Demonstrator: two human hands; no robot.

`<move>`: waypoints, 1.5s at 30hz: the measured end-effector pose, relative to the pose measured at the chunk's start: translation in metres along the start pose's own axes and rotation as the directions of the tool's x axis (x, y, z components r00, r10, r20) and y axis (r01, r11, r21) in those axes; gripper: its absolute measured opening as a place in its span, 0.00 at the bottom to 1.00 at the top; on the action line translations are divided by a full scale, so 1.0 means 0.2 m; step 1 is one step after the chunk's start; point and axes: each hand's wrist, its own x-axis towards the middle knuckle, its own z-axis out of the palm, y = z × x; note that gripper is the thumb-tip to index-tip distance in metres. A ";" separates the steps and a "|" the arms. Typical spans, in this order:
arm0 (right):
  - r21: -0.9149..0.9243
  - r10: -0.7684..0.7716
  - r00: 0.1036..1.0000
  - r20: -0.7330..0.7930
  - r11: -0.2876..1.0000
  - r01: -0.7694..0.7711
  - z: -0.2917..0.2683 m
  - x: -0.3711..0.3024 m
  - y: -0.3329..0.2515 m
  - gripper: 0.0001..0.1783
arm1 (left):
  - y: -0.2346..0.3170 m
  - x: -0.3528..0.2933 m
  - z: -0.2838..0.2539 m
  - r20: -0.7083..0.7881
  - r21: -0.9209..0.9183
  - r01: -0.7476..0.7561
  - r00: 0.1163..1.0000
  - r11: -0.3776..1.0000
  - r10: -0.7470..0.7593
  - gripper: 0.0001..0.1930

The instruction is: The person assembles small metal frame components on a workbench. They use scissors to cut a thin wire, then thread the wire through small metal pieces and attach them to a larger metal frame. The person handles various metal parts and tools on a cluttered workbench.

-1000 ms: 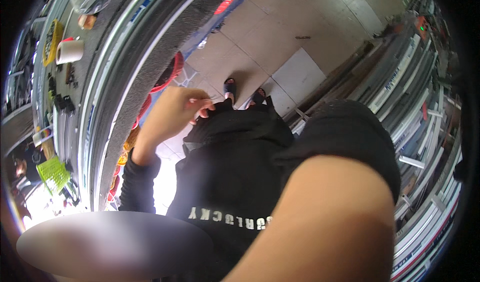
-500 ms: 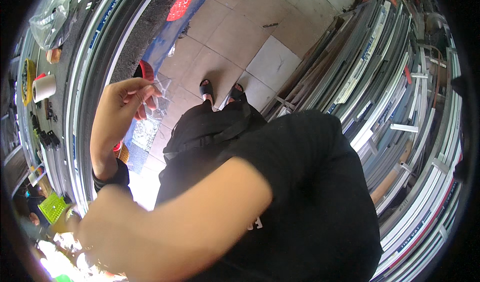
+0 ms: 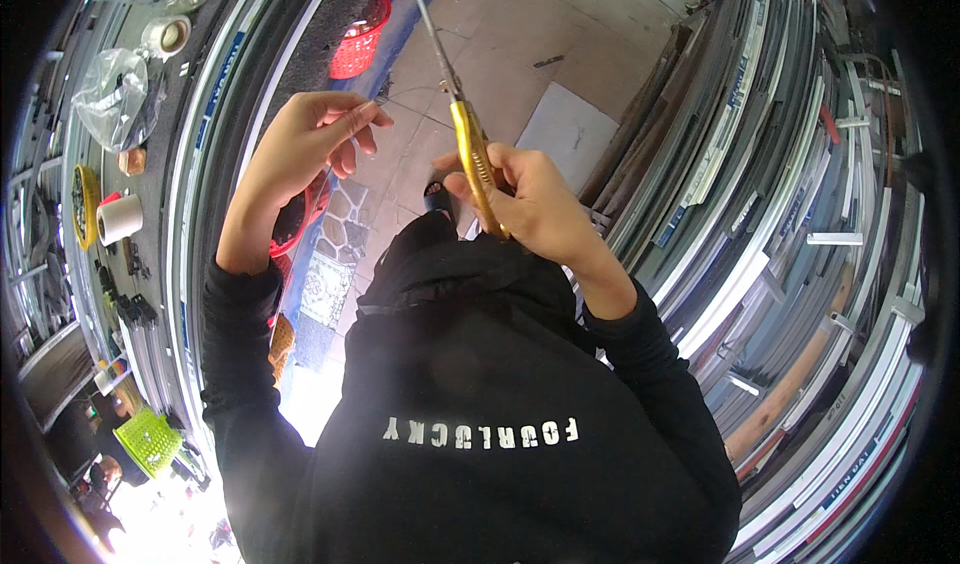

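Note:
In front of my body, my right hand (image 3: 540, 199) is closed around the gold handle of a pair of scissors (image 3: 468, 144). Their long grey blades look closed and point away from me. To the left, my left hand (image 3: 325, 144) has its fingers bent and the thumb pressed toward them. Whatever it pinches, if anything, is too small or too clear to make out. The scissors' tips are apart from the left hand.
Red baskets (image 3: 358, 49) line the left bench, which carries long metal profiles (image 3: 205, 154), a white roll (image 3: 120, 219) and a clear plastic bag (image 3: 115, 94). A green basket (image 3: 148, 442) sits lower left. Stacked profiles (image 3: 735, 204) fill the right side; tiled floor (image 3: 500, 59) lies between.
My right arm has swung back from the lower left to the middle, now with the scissors in hand. My left hand has moved up and rightward; the clear plastic at its fingers no longer shows.

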 end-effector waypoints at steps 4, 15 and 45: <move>0.161 -0.127 0.988 -0.089 0.977 0.140 -0.09 -0.03 0.06 0.18 | 0.04 0.09 0.04 0.010 -0.053 0.002 1.000 0.999 -0.001 0.16; -0.692 -0.494 0.825 -0.274 0.697 0.187 -0.34 0.04 0.14 0.09 | 0.17 0.31 0.02 -0.133 -0.136 -0.057 0.990 0.989 0.038 0.14; -0.346 0.373 0.583 0.722 0.924 -0.162 -0.29 1.24 -0.54 0.52 | -0.07 0.30 -0.21 -0.395 -0.849 -0.271 0.895 0.453 -0.206 0.18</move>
